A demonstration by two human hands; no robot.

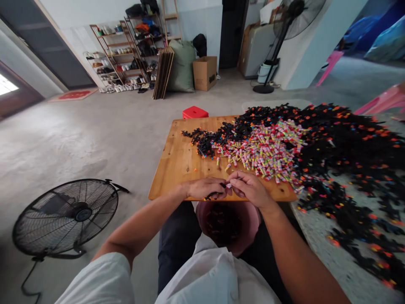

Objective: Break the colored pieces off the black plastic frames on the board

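My left hand [205,188] and my right hand [249,188] meet at the near edge of a low wooden table [177,160]. The left hand grips a thin black plastic piece [212,195] with an orange tip. The right hand pinches a small colourful tube [228,185] against that piece. A heap of small colourful tubes [262,150] lies on the table just beyond my hands. A large pile of black pieces [348,139] with orange tips spreads over the table's right side. A pink bowl [230,223] with dark pieces in it sits in my lap under my hands.
A black floor fan [66,215] lies on the concrete floor at the left. A red stool [195,112] stands behind the table. Shoe racks [126,55], a cardboard box [205,72] and a standing fan [278,42] line the far wall. More black pieces [357,228] cover the floor at right.
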